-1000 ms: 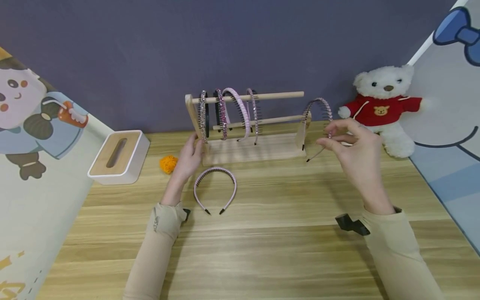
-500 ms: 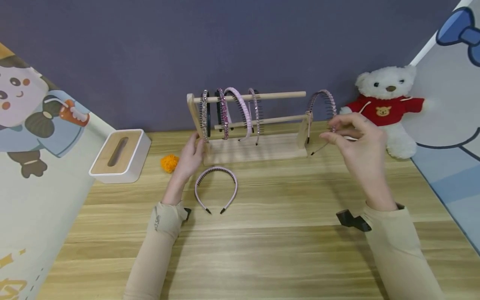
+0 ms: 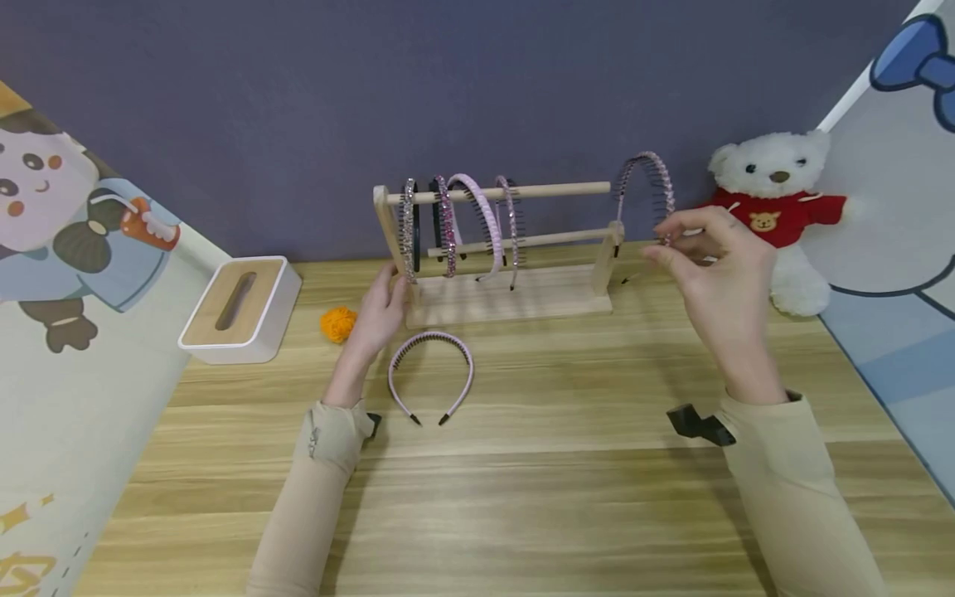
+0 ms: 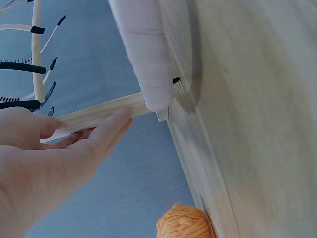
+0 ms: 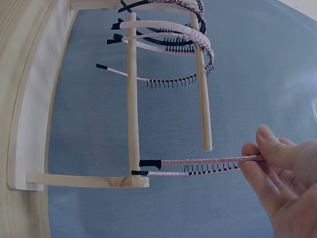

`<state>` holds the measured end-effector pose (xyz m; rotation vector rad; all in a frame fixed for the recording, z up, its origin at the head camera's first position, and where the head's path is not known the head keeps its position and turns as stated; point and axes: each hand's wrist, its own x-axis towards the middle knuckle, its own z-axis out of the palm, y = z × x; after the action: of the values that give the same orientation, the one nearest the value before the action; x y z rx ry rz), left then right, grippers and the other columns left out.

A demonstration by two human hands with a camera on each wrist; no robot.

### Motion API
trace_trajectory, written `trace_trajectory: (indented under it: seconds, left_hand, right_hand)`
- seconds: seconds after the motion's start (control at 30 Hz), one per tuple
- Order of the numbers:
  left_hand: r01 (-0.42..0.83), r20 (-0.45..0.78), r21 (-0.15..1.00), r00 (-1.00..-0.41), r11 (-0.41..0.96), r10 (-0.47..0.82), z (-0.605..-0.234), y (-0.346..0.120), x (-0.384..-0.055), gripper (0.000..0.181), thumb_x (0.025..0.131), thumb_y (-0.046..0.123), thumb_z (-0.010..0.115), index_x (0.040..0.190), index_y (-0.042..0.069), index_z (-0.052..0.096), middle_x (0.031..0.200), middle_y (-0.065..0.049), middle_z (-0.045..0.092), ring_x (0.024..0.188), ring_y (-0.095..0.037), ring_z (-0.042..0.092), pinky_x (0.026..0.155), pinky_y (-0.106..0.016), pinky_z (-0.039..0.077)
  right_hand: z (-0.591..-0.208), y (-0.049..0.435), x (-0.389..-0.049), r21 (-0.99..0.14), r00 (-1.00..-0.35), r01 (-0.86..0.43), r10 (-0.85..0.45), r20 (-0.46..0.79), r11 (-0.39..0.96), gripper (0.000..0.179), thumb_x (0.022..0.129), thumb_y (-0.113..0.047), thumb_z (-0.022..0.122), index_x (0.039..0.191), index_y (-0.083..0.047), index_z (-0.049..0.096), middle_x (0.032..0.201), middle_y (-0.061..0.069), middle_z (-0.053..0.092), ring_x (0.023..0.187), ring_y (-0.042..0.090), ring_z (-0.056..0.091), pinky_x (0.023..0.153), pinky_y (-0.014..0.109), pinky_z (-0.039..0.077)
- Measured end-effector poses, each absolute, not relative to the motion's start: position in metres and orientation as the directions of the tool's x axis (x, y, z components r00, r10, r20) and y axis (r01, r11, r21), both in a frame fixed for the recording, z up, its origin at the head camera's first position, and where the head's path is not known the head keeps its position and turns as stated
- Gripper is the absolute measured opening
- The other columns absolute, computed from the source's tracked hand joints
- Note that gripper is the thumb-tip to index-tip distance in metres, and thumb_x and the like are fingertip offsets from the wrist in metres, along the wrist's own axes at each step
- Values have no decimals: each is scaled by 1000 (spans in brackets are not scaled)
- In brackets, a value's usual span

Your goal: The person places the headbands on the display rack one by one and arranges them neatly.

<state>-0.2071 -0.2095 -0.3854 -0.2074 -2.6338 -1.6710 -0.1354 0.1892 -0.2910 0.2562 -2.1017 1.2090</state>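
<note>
In the head view my left hand (image 3: pixel 380 311) holds the left upright of a wooden headband rack (image 3: pixel 507 303). The left wrist view shows thumb and fingers on either side of this upright (image 4: pixel 94 115). My right hand (image 3: pixel 716 261) pinches a glittery pink toothed headband (image 3: pixel 651 157) by one side. It is arched up off the table, just beyond the rack's right end. In the right wrist view its dark tips are close to the lower rod's end (image 5: pixel 133 168). Several headbands hang on the rack's left half, among them a wrapped pale pink one (image 3: pixel 481 207).
Another pale pink headband (image 3: pixel 431 336) lies on the table before the rack. An orange yarn ball (image 3: pixel 338 324) sits left of my left hand, and a white tissue box (image 3: pixel 242 311) farther left. At the back right sits a white teddy bear (image 3: pixel 772 182) in a red top.
My right hand has moved slightly up and away, raising the glittery headband so that its arch stands higher than the rack's upper rod. My left hand stays on the upright.
</note>
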Motion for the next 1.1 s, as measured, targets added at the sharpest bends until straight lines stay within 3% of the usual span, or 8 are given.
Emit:
trace_trajectory:
  seconds: [0.4,1.1]
  left_hand:
    - [120,82,898,-991,424,107,-386,-209,-207,47,119,19,37,161,-1,37,147,-28,53,128,-45,62,106,-52,59]
    - [125,86,896,-990,426,110,-388,-210,-210,46,119,19,37,159,-2,38,146,-29,53,130,-46,61,106,-53,58]
  right_hand:
    - [-287,186,-141,-672,-725,-498,162,669,547,21,87,6,87,107,5,78,96,-8,68,81,-3,69,80,11,56]
    - [-287,175,-159,-622,-687,-550,120,716,558,22,86,6,87,105,5,77,98,11,72,85,-6,68,82,9,57]
